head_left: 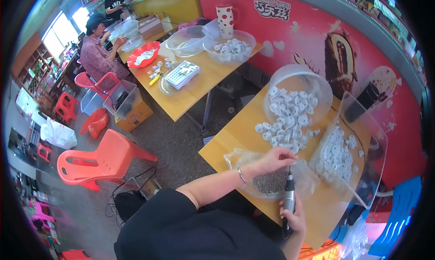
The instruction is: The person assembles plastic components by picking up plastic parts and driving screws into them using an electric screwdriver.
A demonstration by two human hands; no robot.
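Observation:
My right hand [295, 216] is wrapped around a grey and black electric screwdriver [289, 194], its bit pointing away from me. At the tip of the bit, my left hand [277, 160] has its fingertips pinched together; whatever is between them is too small to make out. Under my left wrist lies an open clear plastic bag [242, 159] with a heap of small dark screws [272, 182]. Just beyond my fingers, small white round plastic parts [290, 120] spill across the table from a tipped clear tub [322, 94].
A clear bin [362, 197] with more white parts [336, 156] lies at the right of my wooden table [226, 135]. A second table [181, 106] ahead left bears bowls and a white tray [182, 75]. A person [97, 51] sits there. An orange-red chair [108, 158] stands left.

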